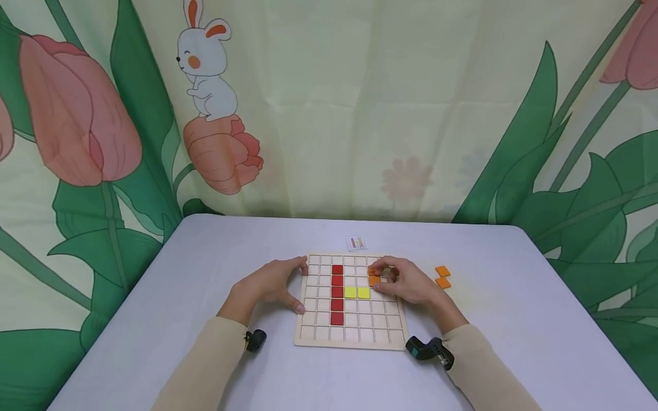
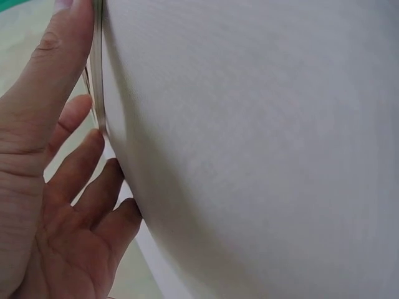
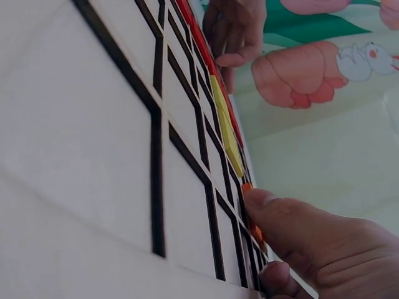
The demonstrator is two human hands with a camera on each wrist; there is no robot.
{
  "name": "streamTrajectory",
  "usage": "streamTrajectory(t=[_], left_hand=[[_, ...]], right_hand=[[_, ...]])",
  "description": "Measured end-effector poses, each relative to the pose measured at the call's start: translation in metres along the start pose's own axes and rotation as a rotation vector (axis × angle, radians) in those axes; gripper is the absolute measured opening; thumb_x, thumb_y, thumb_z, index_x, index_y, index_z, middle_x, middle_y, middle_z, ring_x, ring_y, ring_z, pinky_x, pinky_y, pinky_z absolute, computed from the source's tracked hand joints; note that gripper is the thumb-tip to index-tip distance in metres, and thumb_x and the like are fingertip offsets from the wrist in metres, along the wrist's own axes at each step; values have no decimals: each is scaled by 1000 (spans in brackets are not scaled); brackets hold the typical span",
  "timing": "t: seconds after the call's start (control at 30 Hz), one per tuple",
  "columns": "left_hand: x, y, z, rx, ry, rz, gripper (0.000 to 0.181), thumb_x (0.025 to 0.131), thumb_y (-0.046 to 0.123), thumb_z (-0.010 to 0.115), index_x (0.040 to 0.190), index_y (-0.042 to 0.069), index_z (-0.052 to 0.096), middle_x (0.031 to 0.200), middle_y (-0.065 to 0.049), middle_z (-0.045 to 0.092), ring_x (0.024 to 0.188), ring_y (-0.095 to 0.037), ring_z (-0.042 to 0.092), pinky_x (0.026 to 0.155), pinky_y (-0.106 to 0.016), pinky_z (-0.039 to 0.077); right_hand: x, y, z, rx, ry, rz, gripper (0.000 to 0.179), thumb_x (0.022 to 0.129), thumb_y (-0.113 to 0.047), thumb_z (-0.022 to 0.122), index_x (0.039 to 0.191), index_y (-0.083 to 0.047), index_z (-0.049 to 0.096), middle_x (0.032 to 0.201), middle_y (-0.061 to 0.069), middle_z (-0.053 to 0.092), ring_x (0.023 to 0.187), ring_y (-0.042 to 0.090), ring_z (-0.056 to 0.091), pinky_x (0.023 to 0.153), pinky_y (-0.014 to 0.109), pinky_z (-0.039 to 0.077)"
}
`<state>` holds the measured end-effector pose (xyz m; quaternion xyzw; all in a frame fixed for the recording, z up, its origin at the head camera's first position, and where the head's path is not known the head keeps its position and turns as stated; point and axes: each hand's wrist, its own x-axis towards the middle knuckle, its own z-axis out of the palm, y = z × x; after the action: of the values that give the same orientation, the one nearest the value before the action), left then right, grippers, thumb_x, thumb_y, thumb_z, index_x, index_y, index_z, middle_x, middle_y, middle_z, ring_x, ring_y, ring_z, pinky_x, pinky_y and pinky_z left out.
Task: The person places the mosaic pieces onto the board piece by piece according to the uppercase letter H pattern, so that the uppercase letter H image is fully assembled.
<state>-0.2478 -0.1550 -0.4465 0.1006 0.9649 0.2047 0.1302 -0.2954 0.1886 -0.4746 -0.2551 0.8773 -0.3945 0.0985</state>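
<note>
A square wooden grid board (image 1: 352,335) lies on the table. A column of red tiles (image 1: 337,289) stands in it, with two yellow tiles (image 1: 357,293) to the column's right. My right hand (image 1: 408,279) reaches over the board's right side, thumb and index finger pinching at the orange tiles (image 1: 374,281) in the grid. In the right wrist view the thumb presses on an orange tile (image 3: 248,190); the other fingers are partly hidden. Along the board's left edge, my left hand (image 1: 267,288) spreads thumb and fingers against the rim, holding no tile.
Two loose orange tiles (image 1: 442,277) lie on the table right of the board. Behind the board lies a small card (image 1: 356,243) printed with a grid pattern. The white table (image 1: 247,234) ends at a curtain (image 1: 329,114) with tulips and a rabbit.
</note>
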Motion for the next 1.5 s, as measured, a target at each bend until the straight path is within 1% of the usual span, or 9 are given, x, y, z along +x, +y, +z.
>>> streamTrajectory(t=[0.13,0.27,0.53,0.73,0.87,1.0,1.13,1.33,1.5], left_hand=[[-1,1,-1,-1,3,6,80,55,46,101,119,31,55,162,2,42,136,-21,50,113,-45,43],[-1,4,-1,0,-1,1,81,55,45,101,121,30,55,162,1,41,137,-21,49,114,-45,43],[0,2,0,3,-4,-7,81,54,48,100,120,31,55,162,1,41,139,-22,48,115,-47,42],[1,1,2,1,-3,-8,82,53,48,100,120,32,55,161,2,42,137,-22,49,114,-47,43],[2,1,3,-2,-4,-10,82,53,48,101,120,33,55,161,2,43,137,-21,48,114,-46,43],[1,2,2,0,0,-3,81,54,46,101,119,32,55,161,2,43,136,-21,49,113,-46,43],[0,4,-1,-1,1,1,81,54,46,101,119,32,55,162,2,42,135,-21,50,113,-46,43],[-1,5,0,-9,-8,12,80,56,45,101,120,31,55,162,2,42,134,-21,50,112,-45,45],[-1,3,-1,1,-11,11,81,55,47,101,120,31,55,162,2,41,133,-20,51,111,-45,45]], right_hand=[[1,0,-2,-22,2,-25,38,89,-19,82,124,-17,69,105,1,63,79,19,54,66,26,44],[0,1,-3,-17,1,-21,37,89,-19,81,124,-18,69,106,1,63,80,19,54,66,26,43],[-3,-1,-4,-8,7,-34,35,91,-18,80,125,-20,69,112,2,65,79,20,54,63,26,42],[-3,-5,-3,-52,-36,-45,27,94,-15,77,119,-24,72,119,-1,69,85,20,56,66,26,48],[-5,-7,-4,-57,-51,-42,28,93,-15,78,119,-23,72,120,-1,68,85,20,56,64,26,48],[-7,-5,-8,-52,-28,-55,33,91,-16,80,122,-22,71,122,1,68,84,20,55,62,25,47],[-7,-3,-7,-43,-3,-70,31,92,-16,79,121,-22,70,118,0,69,82,20,55,63,25,47],[-7,-2,-2,-53,12,-39,31,92,-19,79,121,-24,70,115,-3,68,81,18,55,63,25,46],[-12,-7,-9,-68,28,-29,33,91,-20,80,122,-23,69,116,-4,67,85,19,56,65,26,47]])
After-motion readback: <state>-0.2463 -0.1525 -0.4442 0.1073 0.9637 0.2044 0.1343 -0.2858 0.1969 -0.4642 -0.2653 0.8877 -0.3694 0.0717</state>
